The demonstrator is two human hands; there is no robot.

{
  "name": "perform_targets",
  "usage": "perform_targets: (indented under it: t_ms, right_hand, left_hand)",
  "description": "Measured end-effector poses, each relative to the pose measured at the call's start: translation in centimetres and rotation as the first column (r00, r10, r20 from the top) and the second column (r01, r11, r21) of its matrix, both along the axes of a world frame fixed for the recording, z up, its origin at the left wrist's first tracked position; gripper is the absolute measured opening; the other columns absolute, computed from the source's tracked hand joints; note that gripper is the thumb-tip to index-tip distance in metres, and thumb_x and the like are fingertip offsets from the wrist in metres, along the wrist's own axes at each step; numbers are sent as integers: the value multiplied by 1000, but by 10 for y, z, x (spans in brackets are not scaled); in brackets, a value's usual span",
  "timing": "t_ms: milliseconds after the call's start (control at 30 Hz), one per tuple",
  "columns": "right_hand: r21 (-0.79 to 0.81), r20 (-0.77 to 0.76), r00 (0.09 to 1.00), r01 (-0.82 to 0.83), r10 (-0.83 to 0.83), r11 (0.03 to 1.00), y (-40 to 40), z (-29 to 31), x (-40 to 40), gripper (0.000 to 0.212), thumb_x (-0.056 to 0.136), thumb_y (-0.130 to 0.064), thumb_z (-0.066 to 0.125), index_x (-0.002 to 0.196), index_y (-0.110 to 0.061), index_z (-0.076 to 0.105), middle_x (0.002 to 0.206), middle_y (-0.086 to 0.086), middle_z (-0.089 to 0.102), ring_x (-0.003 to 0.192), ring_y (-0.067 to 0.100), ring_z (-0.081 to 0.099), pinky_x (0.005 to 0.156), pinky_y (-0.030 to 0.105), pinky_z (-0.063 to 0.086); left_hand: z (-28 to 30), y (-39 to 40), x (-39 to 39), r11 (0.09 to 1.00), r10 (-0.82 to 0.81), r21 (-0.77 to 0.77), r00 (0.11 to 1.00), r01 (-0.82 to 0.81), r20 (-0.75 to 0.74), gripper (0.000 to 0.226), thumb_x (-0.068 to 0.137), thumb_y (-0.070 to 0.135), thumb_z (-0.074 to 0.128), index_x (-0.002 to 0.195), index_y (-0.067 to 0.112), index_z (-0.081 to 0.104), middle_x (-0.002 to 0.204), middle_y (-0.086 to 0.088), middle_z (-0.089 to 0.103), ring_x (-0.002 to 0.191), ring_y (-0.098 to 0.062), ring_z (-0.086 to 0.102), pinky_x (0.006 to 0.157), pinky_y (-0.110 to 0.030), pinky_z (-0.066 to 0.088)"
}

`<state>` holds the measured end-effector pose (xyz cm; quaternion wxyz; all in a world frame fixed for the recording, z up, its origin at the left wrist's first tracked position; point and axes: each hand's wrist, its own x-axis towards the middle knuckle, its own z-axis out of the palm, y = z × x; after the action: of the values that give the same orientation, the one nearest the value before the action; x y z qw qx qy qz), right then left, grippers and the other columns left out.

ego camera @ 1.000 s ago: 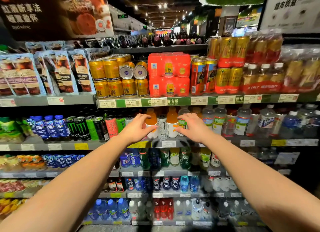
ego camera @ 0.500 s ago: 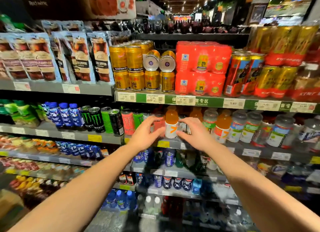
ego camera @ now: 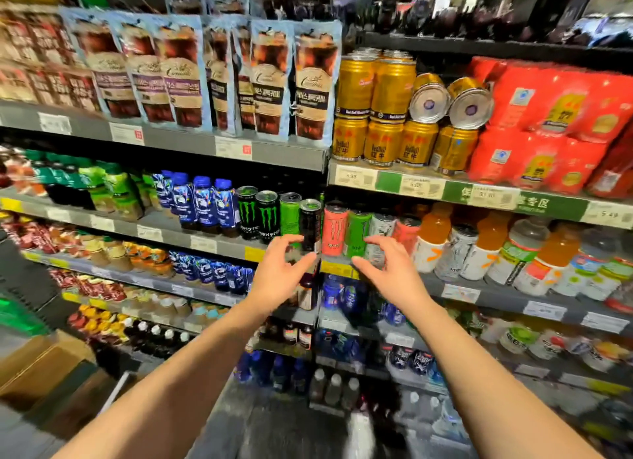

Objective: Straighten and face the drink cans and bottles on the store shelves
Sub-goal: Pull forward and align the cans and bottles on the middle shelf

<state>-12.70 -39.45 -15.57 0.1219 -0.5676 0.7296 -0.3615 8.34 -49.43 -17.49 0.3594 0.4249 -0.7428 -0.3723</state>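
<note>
At the centre of the frame you see tall black and green glossy metal cans (ego camera: pixel 268 215). Upper right, shiny gold metal cans (ego camera: pixel 383 88) sit beside red glossy plastic-wrapped multipacks (ego camera: pixel 548 116). Upper left, glossy blue plastic drink pouches (ego camera: pixel 178 75) hang. Lower left sits a matt brown cardboard box (ego camera: pixel 41 366).

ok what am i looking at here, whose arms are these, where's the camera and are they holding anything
No machine here: a person wears a wide-angle camera on their head, so you see their own two arms reaching toward store shelves. The left hand and right hand hover with fingers loosely curled in front of the tall energy drink cans; neither seems to grip anything. Nearest the left hand is a black can, nearest the right a green can. Above sit gold cans, two lying on their sides.
</note>
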Motion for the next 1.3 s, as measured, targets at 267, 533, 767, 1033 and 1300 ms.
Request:
perform_targets:
  t_ms: [267, 533, 767, 1033, 1300]
  right_hand:
    - [21, 31, 998, 47, -48, 999, -52, -21, 30, 55, 88, -45, 68, 134, -19, 53, 133, 1, 52, 125, 16, 46, 96, 22, 31]
    - [-38, -17, 1000, 17, -18, 999, -114, -35, 32, 23, 87, -34, 69, 98, -16, 60, 97, 6, 58, 94, 25, 52, 77, 32, 40]
    - [19, -49, 998, 35, -34, 999, -157, -41, 34, 57, 90, -40, 65, 140, -23, 45, 137, 8, 51, 123, 29, 52, 92, 38, 49]
    - [-64, -127, 981, 140, -147, 988, -166, -40, 55, 46, 90, -33, 65, 132, -19, 53, 133, 9, 50, 122, 30, 51, 91, 38, 48]
    - [-237, -92, 961, 235, -262, 943, -158, -42, 71, 37, 77, -20, 79, 102, -15, 52, 100, -1, 51, 97, 22, 53, 75, 17, 35]
  left_hand:
    - [-20, -55, 25, 1000, -14, -11, 1000, 14, -16, 37, 88, 29, 74, 120, 31, 55, 122, 10, 50, 117, -14, 53, 96, -33, 47]
    - [-21, -104, -1, 988, 73, -148, 989, -53, 128, 44, 84, 22, 75, 125, 19, 58, 125, 1, 55, 114, -20, 57, 98, -34, 48]
    - [-24, -147, -20, 954, 136, -298, 940, -39, 312, 57, 88, 24, 70, 141, 18, 47, 136, -2, 42, 107, -27, 62, 88, -39, 53]
    - [-30, -164, -23, 903, 154, -428, 898, 42, 413, 48, 84, 25, 72, 125, 20, 49, 128, -9, 40, 81, -38, 66, 53, -35, 43]
    - [-28, -161, -18, 902, 162, -429, 881, 51, 445, 54, 78, 41, 79, 121, 14, 59, 121, -9, 58, 100, -35, 65, 71, -42, 55]
